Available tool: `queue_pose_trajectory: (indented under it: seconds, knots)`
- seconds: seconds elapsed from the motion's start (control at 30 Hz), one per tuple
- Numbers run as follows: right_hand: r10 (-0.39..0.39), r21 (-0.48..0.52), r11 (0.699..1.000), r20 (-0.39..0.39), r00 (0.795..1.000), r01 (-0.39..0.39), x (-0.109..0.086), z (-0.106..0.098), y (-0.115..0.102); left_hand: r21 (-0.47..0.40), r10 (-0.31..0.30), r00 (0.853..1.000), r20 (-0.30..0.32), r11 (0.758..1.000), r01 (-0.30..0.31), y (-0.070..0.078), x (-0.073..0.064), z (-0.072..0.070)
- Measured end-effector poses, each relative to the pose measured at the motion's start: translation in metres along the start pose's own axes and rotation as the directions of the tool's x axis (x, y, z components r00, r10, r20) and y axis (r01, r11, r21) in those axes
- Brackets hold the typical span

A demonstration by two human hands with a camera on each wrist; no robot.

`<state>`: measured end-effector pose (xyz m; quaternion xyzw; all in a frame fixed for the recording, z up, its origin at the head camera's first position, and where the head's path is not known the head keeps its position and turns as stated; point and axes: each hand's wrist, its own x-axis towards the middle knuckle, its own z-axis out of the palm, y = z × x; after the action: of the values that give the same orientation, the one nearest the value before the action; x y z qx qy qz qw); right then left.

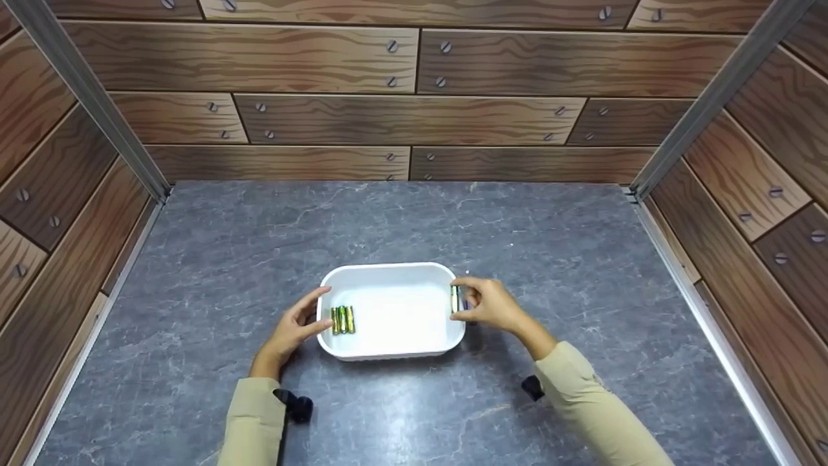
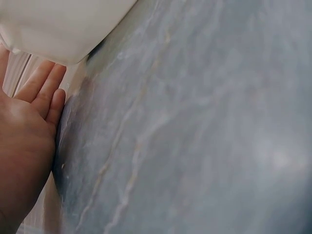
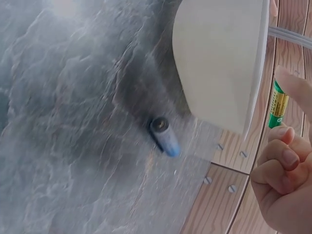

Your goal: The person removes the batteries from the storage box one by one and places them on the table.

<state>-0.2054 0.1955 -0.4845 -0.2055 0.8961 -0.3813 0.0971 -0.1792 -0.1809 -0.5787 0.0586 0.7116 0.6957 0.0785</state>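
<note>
A white plastic tub (image 1: 394, 355) stands on the grey marbled table. Three green and gold batteries (image 1: 343, 320) lie side by side at its left end. My left hand (image 1: 291, 330) is at the tub's left side, fingers extended, with thumb and fingertips at the rim. Between thumb and index finger, my right hand (image 1: 490, 304) pinches another green and gold battery (image 3: 278, 105) by its two ends, upright in the right wrist view. In the head view it overlaps the tub's right rim. A blue and grey cylinder (image 3: 165, 137) lies on the table beside the tub, below the right hand.
Grey marbled tabletop (image 1: 246, 246) surrounds the tub. Wood-patterned panels (image 1: 323, 58) form walls at the back and both sides, with metal posts (image 1: 123, 116) at the corners. Black devices (image 1: 297, 408) are worn at the wrists.
</note>
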Motion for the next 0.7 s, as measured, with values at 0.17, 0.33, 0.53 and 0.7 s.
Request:
queue_pose_trajectory:
  seconds: [0.17,0.33,0.53,0.7]
  knots:
    - [0.008,0.004,1.0,-0.011,1.0,-0.008,-0.004,-0.006,0.012,-0.016,0.0,1.0,0.009,1.0,0.0,0.0,0.0,0.0]
    - [0.016,0.0,1.0,-0.029,0.999,-0.016,-0.007,-0.01,0.024,-0.027,0.0,1.0,0.001,1.0,0.0,-0.001,0.0,0.0]
    - [0.025,-0.023,0.999,-0.02,0.999,-0.026,-0.011,-0.011,0.035,-0.018,0.004,1.0,0.001,1.0,-0.004,0.0,0.001,0.0]
    - [0.057,-0.02,0.998,0.01,0.998,-0.057,-0.013,-0.009,0.042,-0.005,-0.024,1.0,0.006,1.0,0.024,0.0,0.0,0.0]
